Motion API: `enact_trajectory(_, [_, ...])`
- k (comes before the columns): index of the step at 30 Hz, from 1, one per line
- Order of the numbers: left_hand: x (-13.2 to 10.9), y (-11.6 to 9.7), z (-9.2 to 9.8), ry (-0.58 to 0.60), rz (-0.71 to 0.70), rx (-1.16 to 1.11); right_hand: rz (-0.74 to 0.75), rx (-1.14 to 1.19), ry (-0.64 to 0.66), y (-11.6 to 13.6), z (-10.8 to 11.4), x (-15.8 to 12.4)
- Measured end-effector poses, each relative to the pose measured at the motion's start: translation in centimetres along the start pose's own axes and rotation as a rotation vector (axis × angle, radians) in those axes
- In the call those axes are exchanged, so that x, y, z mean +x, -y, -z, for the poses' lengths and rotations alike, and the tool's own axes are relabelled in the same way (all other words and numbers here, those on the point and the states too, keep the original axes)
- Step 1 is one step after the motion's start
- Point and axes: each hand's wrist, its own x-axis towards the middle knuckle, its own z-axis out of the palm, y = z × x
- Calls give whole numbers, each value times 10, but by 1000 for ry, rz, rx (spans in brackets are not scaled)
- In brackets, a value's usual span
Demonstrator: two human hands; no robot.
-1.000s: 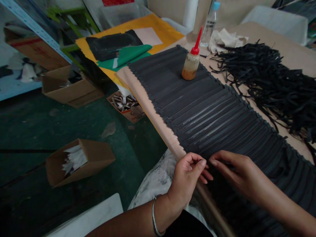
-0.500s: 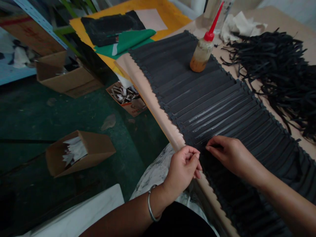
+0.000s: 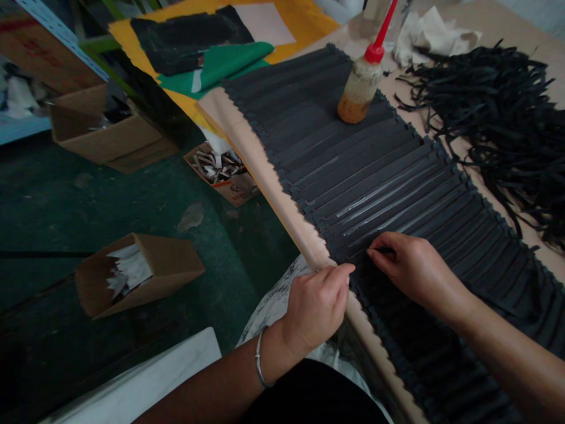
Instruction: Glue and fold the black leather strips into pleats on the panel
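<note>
Overlapping black strips (image 3: pixel 309 141) form a long ribbed sheet across the table, with shiny wet-looking lines near its middle. At the sheet's left edge is my left hand (image 3: pixel 318 303), fingers curled closed with the index fingertip over the strips' ends. My right hand (image 3: pixel 404 268) is just to the right, thumb and index finger pinched together on the black surface. Whatever lies in either pinch is too small or dark to make out. A bottle (image 3: pixel 359 88) with a red nozzle and amber liquid stands on the sheet's far part.
Loose black strips (image 3: pixel 498 118) are heaped at the right, near a crumpled pale cloth (image 3: pixel 432 38). Green material (image 3: pixel 229 65) lies on yellow sheeting (image 3: pixel 304 29) at the far left. Cardboard boxes (image 3: pixel 172 268) with scraps stand on the floor, left of the table edge.
My left hand has rolled over so its back shows more, its index finger reaching further onto the strips. My right hand stays pinched in nearly the same place. The view has shifted slightly.
</note>
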Motion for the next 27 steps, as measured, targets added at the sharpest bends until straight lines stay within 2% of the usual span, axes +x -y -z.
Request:
enact_trajectory(4, [7, -4, 2, 153, -76, 302, 3, -19, 9, 0, -3, 0])
enact_trajectory(7, [13, -9, 3, 186, -56, 417, 17, -51, 10, 2, -2, -1])
enact_trajectory(10, [16, -12, 4, 209, -34, 446, 24, -77, -9, -4, 9, -1])
enact_trajectory(15, [15, -12, 4, 249, 0, 439, 15, -99, -90, -49, 58, 5])
enact_trajectory(19, [12, -7, 2, 227, -12, 456, -87, -161, -133, -92, 95, 18])
enact_trajectory(22, [11, -4, -1, 179, -38, 465, -164, -131, -152, -113, 102, 27])
enact_trajectory(27, [9, 3, -4, 129, -94, 463, -203, -136, -197, -128, 88, 36])
